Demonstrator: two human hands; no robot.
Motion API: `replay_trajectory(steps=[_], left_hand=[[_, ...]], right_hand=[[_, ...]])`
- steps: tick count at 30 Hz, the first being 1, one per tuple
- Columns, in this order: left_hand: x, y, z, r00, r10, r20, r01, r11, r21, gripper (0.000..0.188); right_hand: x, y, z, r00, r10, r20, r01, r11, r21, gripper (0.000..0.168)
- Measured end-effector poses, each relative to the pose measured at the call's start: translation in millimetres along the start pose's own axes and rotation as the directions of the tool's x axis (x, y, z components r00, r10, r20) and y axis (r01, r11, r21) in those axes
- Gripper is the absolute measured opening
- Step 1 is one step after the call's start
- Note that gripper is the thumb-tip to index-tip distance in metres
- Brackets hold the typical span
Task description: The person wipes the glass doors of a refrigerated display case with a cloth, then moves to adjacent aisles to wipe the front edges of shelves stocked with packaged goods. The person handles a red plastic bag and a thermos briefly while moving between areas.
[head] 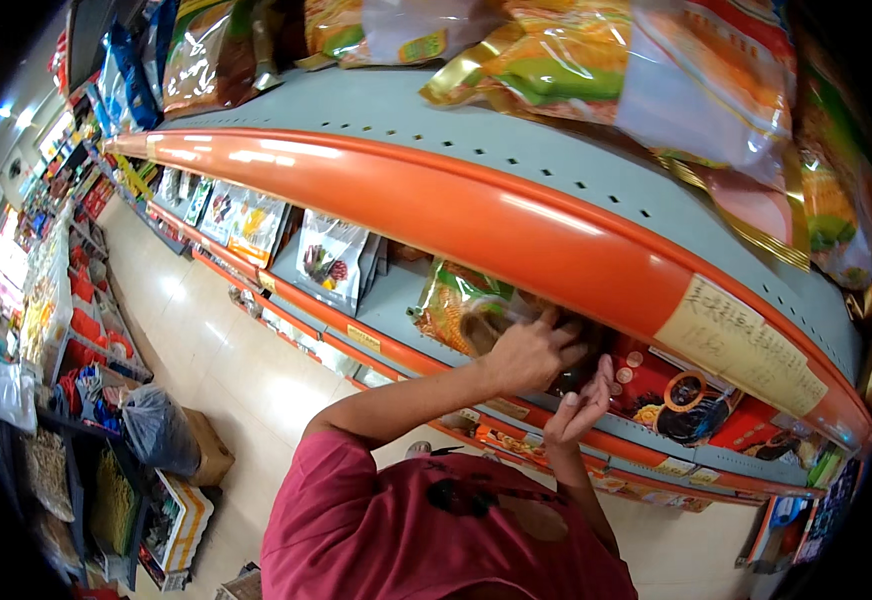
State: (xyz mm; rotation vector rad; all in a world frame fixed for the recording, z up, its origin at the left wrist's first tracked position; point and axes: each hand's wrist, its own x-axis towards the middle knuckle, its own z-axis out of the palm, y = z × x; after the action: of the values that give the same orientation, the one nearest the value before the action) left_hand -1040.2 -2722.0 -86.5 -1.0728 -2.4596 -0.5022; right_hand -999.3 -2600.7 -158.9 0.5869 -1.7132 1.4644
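Observation:
My left hand (532,354) reaches onto the middle shelf, under the orange shelf edge (436,217). Its fingers are bent over a dark, partly clear packet that lies in shadow, and whether they grip it is hard to make out. Just left of that hand stands a green and yellow plastic food bag (443,307) with corn pictured on it. My right hand (584,406) is held palm up beside the left one, thumb apart, with nothing seen in it. Right of it sits a red printed box (634,375).
Large food bags (556,67) stand on the upper shelf (376,105). White pouches (331,255) line the middle shelf at left. A handwritten paper label (740,341) is fixed to the orange edge. Across the tiled floor (248,382) stand a cardboard box (207,448) and a filled plastic bag (159,427).

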Motion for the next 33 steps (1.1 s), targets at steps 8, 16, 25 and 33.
replay_trajectory(steps=[8, 16, 25, 33], left_hand=[[-84.0, -25.7, -34.9, 0.990, 0.141, 0.000, -0.141, 0.989, -0.041, 0.030], [-99.6, -51.4, -38.6, 0.850, -0.433, -0.300, 0.438, 0.897, -0.056, 0.047], [-85.1, -14.0, -16.0, 0.817, -0.432, -0.382, 0.411, 0.901, -0.139, 0.043], [-83.3, 13.5, -11.7, 0.997, 0.020, -0.070, -0.026, 0.995, -0.097, 0.020]], right_hand=[[7.7, -10.3, -2.6, 0.994, 0.003, 0.109, 0.019, 0.979, -0.203, 0.043], [7.6, -7.8, -6.6, 0.987, -0.023, 0.157, 0.070, 0.949, -0.306, 0.039], [13.4, -33.3, 0.8, 0.973, 0.185, 0.135, -0.125, 0.924, -0.362, 0.039], [7.8, -8.7, -5.0, 0.983, 0.028, 0.180, 0.027, 0.955, -0.297, 0.041]])
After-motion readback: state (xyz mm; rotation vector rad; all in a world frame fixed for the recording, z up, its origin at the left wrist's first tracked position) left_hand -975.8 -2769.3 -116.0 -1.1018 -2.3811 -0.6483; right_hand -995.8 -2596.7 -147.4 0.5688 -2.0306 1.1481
